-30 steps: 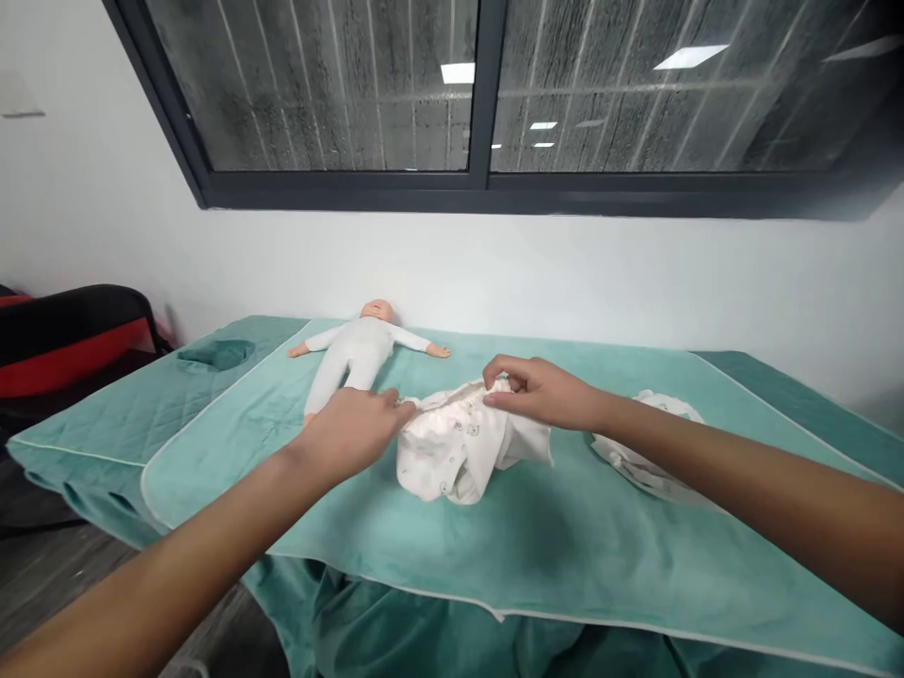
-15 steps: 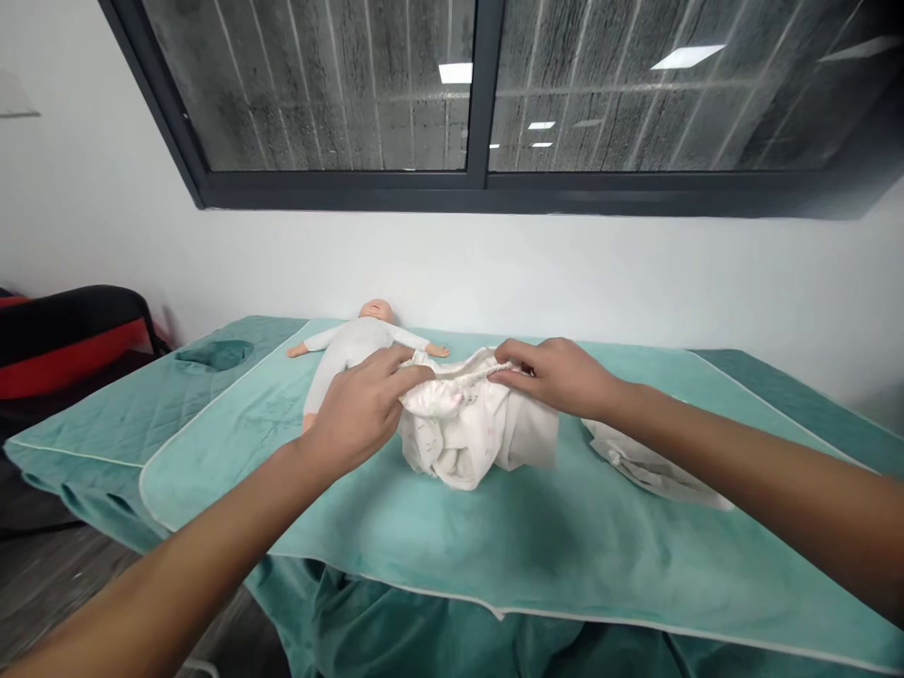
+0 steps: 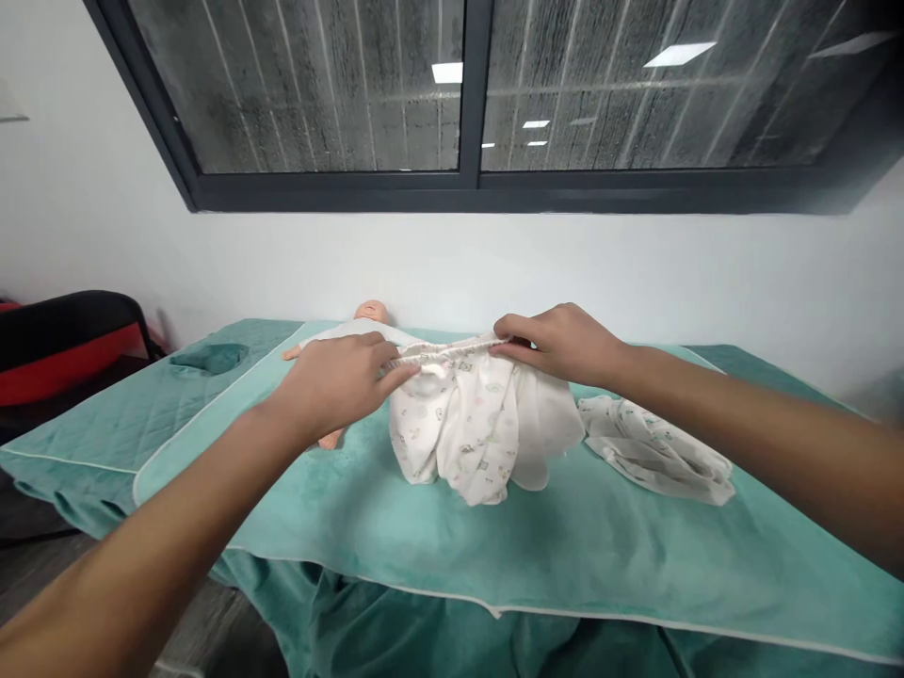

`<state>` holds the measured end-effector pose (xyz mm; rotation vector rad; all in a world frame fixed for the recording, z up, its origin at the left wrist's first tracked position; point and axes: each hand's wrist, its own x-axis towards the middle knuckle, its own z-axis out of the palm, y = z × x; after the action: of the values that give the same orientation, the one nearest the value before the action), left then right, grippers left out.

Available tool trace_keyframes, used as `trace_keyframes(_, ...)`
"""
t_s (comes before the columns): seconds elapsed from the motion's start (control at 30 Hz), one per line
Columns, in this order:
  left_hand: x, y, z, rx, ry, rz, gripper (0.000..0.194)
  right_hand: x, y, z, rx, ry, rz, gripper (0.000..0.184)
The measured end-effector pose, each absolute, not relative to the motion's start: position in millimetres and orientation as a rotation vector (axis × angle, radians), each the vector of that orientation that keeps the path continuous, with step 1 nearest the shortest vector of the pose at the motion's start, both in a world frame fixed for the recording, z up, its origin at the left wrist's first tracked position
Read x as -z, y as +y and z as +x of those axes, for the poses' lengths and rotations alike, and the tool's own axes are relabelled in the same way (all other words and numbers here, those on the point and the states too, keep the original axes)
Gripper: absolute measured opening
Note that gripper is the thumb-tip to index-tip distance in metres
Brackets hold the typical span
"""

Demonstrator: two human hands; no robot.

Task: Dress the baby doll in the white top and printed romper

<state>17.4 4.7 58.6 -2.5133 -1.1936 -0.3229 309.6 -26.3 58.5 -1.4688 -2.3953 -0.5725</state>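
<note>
A pair of white baby pants [image 3: 466, 414] with a small print hangs by its gathered elastic waistband above the teal cover. My left hand [image 3: 339, 377] pinches the left end of the waistband, thumb toward me. At the other end, my right hand [image 3: 555, 344] has the band between thumb and fingers. A plain white piece of fabric [image 3: 547, 424] shows at the pants' right side; whether it belongs to them I cannot tell. Behind my left hand lies a baby doll [image 3: 372, 312] in white clothing, its body partly hidden.
Another crumpled white printed garment [image 3: 656, 452] lies on the teal cover [image 3: 395, 556], below my right forearm. The bed has a round hole [image 3: 210, 359] at its left end. A black and red chair [image 3: 74, 353] stands at the left, and a dark-framed window [image 3: 473, 193] is above.
My hands have drawn apart and risen slightly, stretching the waistband. The bunched pants now hang more open, with their legs and print showing. My left hand has shifted left.
</note>
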Motion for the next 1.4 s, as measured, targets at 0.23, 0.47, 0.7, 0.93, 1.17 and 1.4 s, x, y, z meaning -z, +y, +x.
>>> trace_keyframes(0.23, -65.6, -6.2, 29.6, 1.010, -0.865, -2.614, 0.032, -61.7, -32.5, 303.3, 0.552, -2.318, -1.431, 0.031)
trace_keyframes(0.47, -75.2, -9.7, 29.9, 1.086, -1.333, -2.754, 0.038, -69.1, -35.7, 306.0, 0.227, -2.218, -1.412, 0.029)
trace_keyframes(0.7, -72.3, -6.2, 37.9, 1.012, -1.504, -2.817, 0.034, -72.3, -27.3, 304.4, 0.174, -2.125, -1.481, 0.030)
trace_keyframes(0.93, -83.5, -11.6, 69.6, 1.772, -0.971, -2.971, 0.056, -96.5, -21.5, 281.9, 0.279, -1.959, -1.280, 0.025)
trace_keyframes(1.17, -54.6, -10.2, 95.3, 1.790, -1.033, -3.432, 0.069, -111.7, -18.7, 247.8, 0.085, -1.854, -0.983, 0.039)
trace_keyframes(1.4, -30.1, -25.2, 97.4, 2.379, -1.302, -3.383, 0.052, -88.6, -10.4, 260.9, 0.055, -1.736, -1.116, 0.046)
